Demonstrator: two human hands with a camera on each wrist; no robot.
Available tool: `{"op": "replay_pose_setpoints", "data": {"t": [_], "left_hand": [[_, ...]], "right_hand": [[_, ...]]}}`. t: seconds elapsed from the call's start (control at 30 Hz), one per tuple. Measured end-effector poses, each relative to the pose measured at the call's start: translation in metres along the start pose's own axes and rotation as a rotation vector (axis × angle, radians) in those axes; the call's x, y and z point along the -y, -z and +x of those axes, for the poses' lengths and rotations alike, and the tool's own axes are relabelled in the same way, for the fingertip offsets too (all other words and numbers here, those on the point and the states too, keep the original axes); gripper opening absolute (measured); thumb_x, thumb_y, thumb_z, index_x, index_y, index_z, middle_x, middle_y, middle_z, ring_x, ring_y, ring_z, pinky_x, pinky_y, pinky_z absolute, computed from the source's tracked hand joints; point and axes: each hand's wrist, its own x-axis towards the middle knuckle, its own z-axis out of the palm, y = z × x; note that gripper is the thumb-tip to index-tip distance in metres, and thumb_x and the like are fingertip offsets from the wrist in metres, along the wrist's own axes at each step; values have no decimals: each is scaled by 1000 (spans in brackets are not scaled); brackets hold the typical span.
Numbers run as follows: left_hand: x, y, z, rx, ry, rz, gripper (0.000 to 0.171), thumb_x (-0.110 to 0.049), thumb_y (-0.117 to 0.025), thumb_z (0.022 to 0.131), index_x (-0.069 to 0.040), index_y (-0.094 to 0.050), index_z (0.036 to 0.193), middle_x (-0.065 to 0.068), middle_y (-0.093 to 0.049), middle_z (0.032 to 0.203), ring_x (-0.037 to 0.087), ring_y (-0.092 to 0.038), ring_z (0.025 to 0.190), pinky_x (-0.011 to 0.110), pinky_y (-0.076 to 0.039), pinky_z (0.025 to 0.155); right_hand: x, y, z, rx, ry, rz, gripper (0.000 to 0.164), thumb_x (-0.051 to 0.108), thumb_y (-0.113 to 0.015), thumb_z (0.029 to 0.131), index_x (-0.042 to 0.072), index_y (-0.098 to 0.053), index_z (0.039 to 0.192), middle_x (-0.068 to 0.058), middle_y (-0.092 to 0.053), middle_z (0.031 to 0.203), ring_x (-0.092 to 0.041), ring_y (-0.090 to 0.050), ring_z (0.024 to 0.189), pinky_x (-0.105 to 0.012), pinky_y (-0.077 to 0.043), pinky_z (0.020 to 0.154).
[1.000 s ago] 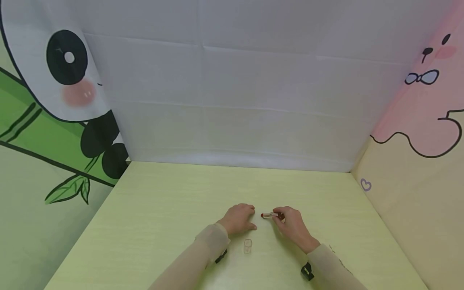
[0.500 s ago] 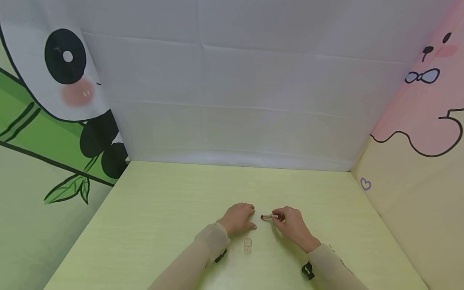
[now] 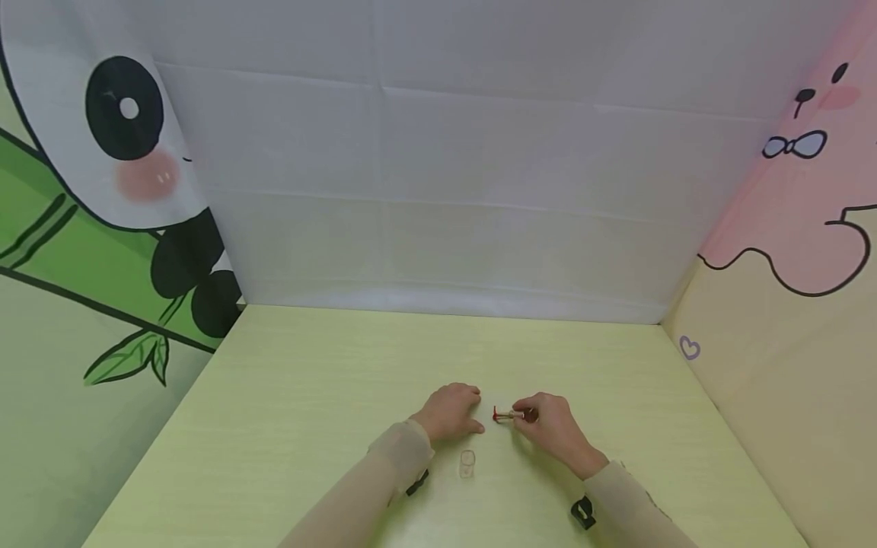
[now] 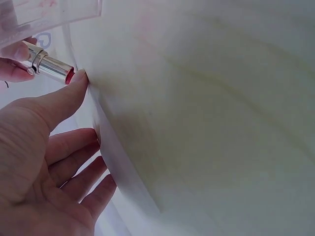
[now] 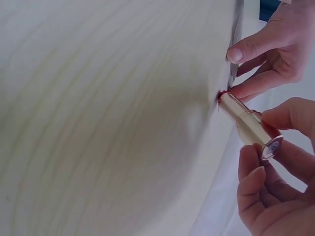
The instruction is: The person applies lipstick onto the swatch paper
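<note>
My right hand (image 3: 553, 430) pinches a lipstick (image 3: 510, 415) with a gold tube between thumb and fingers. Its red tip points left and meets the pale surface, where a short red line (image 3: 495, 412) shows in the head view. From the right wrist view, the lipstick (image 5: 241, 116) slants with its base between my fingertips. My left hand (image 3: 447, 413) rests just left of the tip, thumb and fingers spread and pressing the surface. In the left wrist view, a thin pale sheet edge (image 4: 125, 162) runs by the left fingers (image 4: 76, 157). A clear lipstick cap (image 3: 467, 464) stands between my forearms.
The pale yellow table (image 3: 329, 365) spreads around both hands. A white back wall (image 3: 438, 228) closes the far side. Printed side walls stand left and right, with a panda (image 3: 164, 175) and a pink animal (image 3: 815, 198). Black straps (image 3: 583, 513) sit at my wrists.
My right hand has moved the lipstick tip slightly toward me, and a short red line now shows behind it. The left hand and the clear cap have stayed in place.
</note>
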Motion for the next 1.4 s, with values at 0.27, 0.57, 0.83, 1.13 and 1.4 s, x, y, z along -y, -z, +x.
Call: {"op": "replay_pose_setpoints", "data": {"t": [0.27,0.57,0.83,1.13,1.4], "left_hand": [[-1,1,0,-5,4,-10,44,-43,-74,81,-10,-67,109,3,-57,127,23,-52,116,35,-42,96],[-1,2,0,-8,19,-55,52,-40,-76,80,-7,-64,118,4,-58,126,24,-52,117,35,-41,96],[-1,2,0,-13,28,-78,57,-41,-77,79,-6,-63,121,4,-59,125,24,-52,117,35,-40,98],[0,0,-2,-36,24,-114,57,-40,-78,78,-5,-62,121,5,-60,122,24,-54,114,35,-41,97],[1,2,-4,-37,20,-122,57,-40,-79,77,-6,-63,120,5,-61,120,24,-54,113,35,-42,96]], "right_hand": [[2,2,-3,24,30,-14,11,4,-74,77,7,-75,87,5,-65,78,-5,-55,66,-23,-48,60],[2,4,-8,20,-82,98,10,7,-73,82,9,-74,92,7,-65,82,-8,-58,71,-27,-49,64],[-1,7,-10,-63,-140,176,9,9,-72,83,12,-74,92,6,-64,80,-9,-59,71,-29,-49,64],[0,7,-11,-79,-163,189,11,8,-72,83,12,-74,92,6,-64,80,-9,-60,72,-30,-50,66],[3,7,-12,-78,-168,194,11,8,-73,83,12,-74,93,6,-64,80,-9,-60,72,-30,-50,66]]}}
